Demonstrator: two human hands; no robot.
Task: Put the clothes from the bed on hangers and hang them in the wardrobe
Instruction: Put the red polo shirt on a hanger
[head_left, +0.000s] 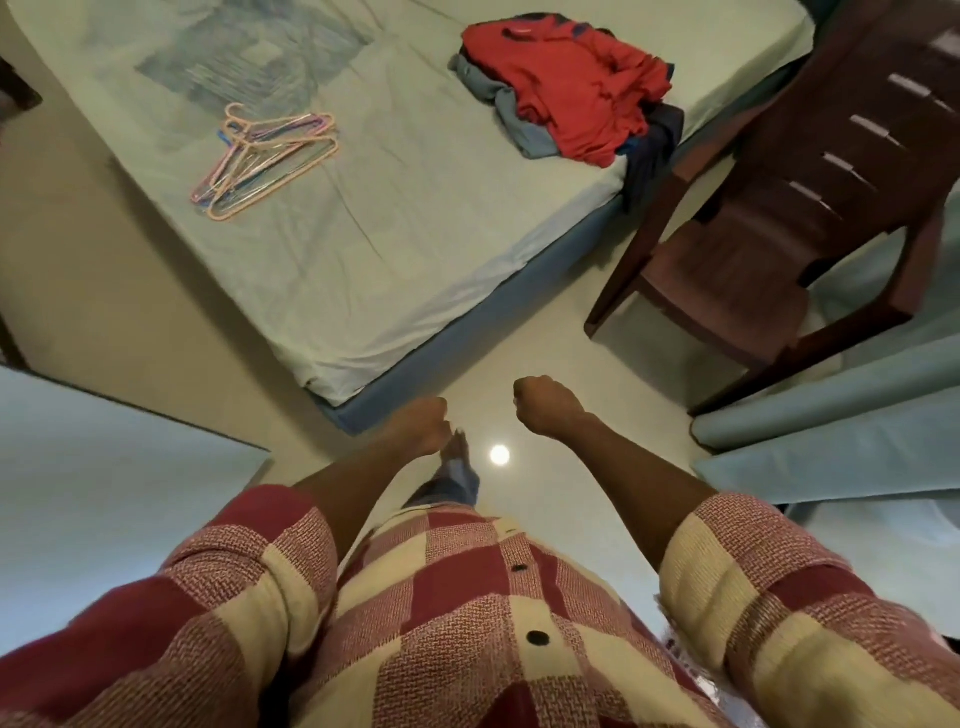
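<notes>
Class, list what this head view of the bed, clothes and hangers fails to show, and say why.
- Wardrobe: outside the head view.
- Lower garments in the clothes pile: covered by the red top.
- Number of hangers: they overlap and are too small to count.
- Wooden chair: cut off by the right edge.
- Fingers of both hands: curled under.

The bed (395, 249) carries a pale sheet. On it, toward its far right corner, lies a pile of clothes (566, 88) with a red garment on top. A bundle of pastel hangers (265, 156) lies on the bed's left part, well apart from the pile. A dark wooden chair (779, 218) stands just beside the bed's right edge. Short of the bed's near corner, over the floor, the left hand (421, 426) and right hand (550, 405) hover with fingers curled, holding nothing.
</notes>
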